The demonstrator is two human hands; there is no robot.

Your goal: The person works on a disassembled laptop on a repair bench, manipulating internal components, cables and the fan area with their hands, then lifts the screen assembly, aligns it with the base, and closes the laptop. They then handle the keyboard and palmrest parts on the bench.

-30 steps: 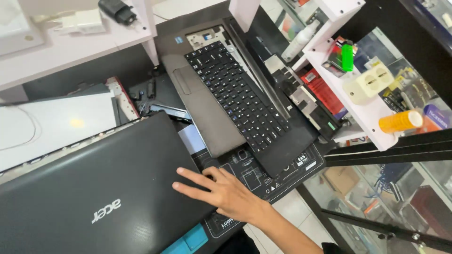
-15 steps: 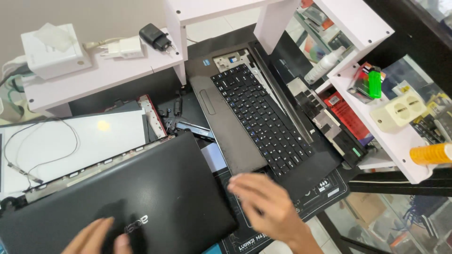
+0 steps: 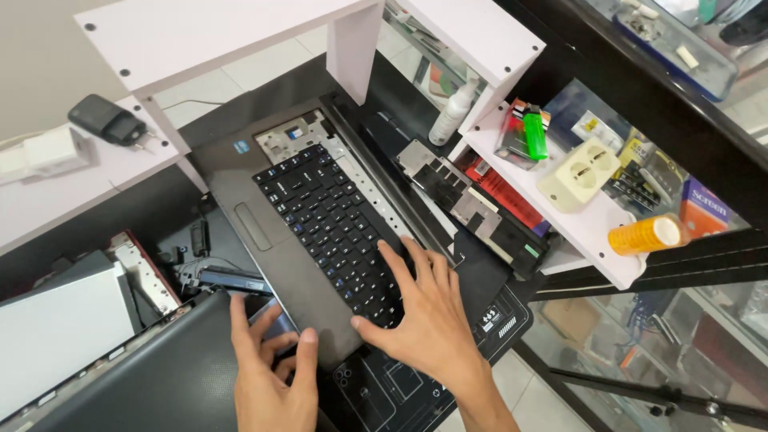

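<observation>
Change since half a second ago: I see both hands have moved up onto the laptop base; the right one has come off the dark mat and now rests on the keys, and the left one has left the black lid at the lower left for the base's near corner.
Right hand [image 3: 432, 320]: fingers spread wide and flat, palm down on the keyboard [image 3: 336, 228]; nothing is gripped, the fingertips only press on the near rows of keys and the thumb reaches toward the palm rest.
Left hand [image 3: 272, 376]: fingers half curled, thumb out to the right; the fingertips touch the near left corner of the laptop base [image 3: 272, 240]. I cannot tell whether they are hooked under its edge or only lying against it.
Laptop base: grey, lying slantwise on the dark work mat [image 3: 400, 384], its far end under the white shelf [image 3: 240, 40]; the near end sits directly under both sets of fingers.
Black laptop lid [image 3: 152, 384]: lower left, just beside the left hand.
White panel [image 3: 56, 328]: far left, well apart from the hands.
Side shelf [image 3: 560, 232]: to the right, carrying a green lighter [image 3: 534, 132], a cream socket [image 3: 580, 174] and an orange tape roll [image 3: 648, 234].
Black charger [image 3: 106, 120]: on the white ledge at the upper left.
</observation>
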